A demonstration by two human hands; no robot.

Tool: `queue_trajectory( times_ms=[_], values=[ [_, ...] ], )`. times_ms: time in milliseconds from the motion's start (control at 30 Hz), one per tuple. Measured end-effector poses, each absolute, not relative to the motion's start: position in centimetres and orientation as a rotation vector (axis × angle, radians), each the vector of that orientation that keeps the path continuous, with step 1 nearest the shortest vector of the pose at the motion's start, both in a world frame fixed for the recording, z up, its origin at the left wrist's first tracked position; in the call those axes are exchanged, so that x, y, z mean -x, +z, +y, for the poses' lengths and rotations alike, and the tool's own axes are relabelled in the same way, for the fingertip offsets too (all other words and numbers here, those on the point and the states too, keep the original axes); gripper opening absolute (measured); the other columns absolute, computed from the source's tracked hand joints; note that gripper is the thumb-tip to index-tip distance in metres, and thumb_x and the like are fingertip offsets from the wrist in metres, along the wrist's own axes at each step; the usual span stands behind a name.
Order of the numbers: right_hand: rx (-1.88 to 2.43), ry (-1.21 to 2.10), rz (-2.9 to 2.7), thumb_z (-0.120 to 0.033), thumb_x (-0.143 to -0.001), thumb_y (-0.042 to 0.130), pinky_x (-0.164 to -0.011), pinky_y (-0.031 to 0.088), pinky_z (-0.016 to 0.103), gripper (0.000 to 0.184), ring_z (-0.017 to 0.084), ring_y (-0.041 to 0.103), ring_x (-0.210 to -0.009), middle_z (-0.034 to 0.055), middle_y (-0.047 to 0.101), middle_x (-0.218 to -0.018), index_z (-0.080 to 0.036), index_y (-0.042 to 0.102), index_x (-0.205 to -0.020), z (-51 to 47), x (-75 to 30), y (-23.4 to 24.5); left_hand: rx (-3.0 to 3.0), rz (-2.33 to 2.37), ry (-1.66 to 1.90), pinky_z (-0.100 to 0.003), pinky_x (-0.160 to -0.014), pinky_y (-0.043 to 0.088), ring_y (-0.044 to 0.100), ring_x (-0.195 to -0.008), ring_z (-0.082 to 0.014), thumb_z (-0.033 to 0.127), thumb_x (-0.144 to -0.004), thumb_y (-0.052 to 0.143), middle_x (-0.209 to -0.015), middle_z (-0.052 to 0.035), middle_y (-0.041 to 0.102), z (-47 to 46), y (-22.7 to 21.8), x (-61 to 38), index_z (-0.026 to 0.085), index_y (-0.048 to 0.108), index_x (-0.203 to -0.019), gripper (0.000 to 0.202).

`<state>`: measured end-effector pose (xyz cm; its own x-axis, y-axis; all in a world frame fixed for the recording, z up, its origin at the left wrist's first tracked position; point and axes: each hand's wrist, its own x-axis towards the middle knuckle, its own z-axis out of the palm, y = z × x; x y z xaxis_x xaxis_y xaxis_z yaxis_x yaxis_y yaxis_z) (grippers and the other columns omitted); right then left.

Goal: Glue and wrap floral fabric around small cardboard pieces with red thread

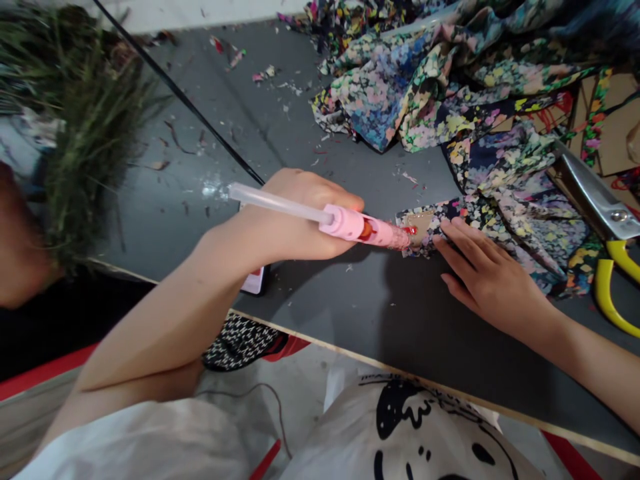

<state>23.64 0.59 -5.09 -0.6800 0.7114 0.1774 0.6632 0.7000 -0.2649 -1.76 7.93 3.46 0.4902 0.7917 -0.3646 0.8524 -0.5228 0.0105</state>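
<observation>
My left hand [305, 213] is wrapped round a pink hot glue gun [345, 223], with a long translucent glue stick [280, 203] sticking out of its back end. Its nozzle points right, at the edge of a small cardboard piece [420, 223] bordered by floral fabric; a red spot shows at the tip. My right hand [485, 273] lies flat with fingers stretched out, fingertips pressing on the floral fabric strip [453, 210] beside the cardboard. From there the strip runs into a larger gathered floral cloth [520, 180].
Large yellow-handled scissors [617, 220] lie at the right. Bunched floral fabric [390, 93] covers the back right. Dried grass [85, 133] is heaped at left, near another person's bare limb [23, 247]. A black cord [185, 97] slants to my left hand, over a phone [254, 283].
</observation>
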Motion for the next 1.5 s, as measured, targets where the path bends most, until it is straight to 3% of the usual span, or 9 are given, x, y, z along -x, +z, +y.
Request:
queue_trajectory(
  times_ms=[233,533,867,1333,1500],
  values=[
    [1.088,0.248,-2.654,-0.02,-0.09,0.047,-0.104,0.045,0.044,0.043,0.029,0.043,-0.133,0.0187,0.049,-0.139,-0.005,0.049,-0.13,0.6,-23.6,-5.0,-2.558,1.368,-0.534,-0.023,-0.047,0.016,0.027,-0.045,-0.0091,0.03,-0.065,0.046,-0.048,0.0039,0.032,8.3,3.6,1.3,0.019,0.034,-0.049,0.023],
    [1.077,0.209,-2.643,-0.02,-0.09,0.048,-0.102,0.046,0.043,0.042,0.029,0.045,-0.131,0.0189,0.051,-0.137,-0.005,0.05,-0.129,0.6,-23.6,-5.0,-2.622,1.325,-0.473,-0.022,-0.046,0.015,0.022,-0.043,-0.0082,0.028,-0.065,0.048,-0.046,0.0053,0.024,8.8,3.5,0.7,0.019,0.035,-0.046,0.025],
    [1.078,0.274,-2.626,-0.018,-0.088,0.049,-0.106,0.043,0.044,0.044,0.029,0.041,-0.134,0.0201,0.049,-0.138,-0.005,0.048,-0.131,0.6,-23.6,-5.1,-2.596,1.337,-0.345,-0.022,-0.046,0.016,0.025,-0.04,-0.0072,0.032,-0.066,0.043,-0.045,0.0051,0.027,8.5,3.7,2.1,0.019,0.034,-0.047,0.024],
    [1.097,0.29,-2.64,-0.018,-0.089,0.049,-0.105,0.043,0.043,0.045,0.028,0.041,-0.134,0.0196,0.048,-0.14,-0.006,0.048,-0.132,0.6,-23.7,-5.1,-2.485,1.397,-0.532,-0.022,-0.048,0.017,0.027,-0.044,-0.008,0.033,-0.07,0.048,-0.047,0.0052,0.03,8.8,3.9,2.0,0.019,0.037,-0.048,0.028],
    [1.096,0.281,-2.634,-0.018,-0.089,0.048,-0.105,0.044,0.045,0.044,0.029,0.042,-0.134,0.0194,0.049,-0.139,-0.007,0.049,-0.131,0.6,-23.7,-5.1,-2.5,1.323,-0.485,-0.022,-0.049,0.018,0.027,-0.044,-0.007,0.032,-0.071,0.049,-0.049,0.0053,0.037,8.9,3.8,2.2,0.018,0.038,-0.049,0.028]
  ],
)
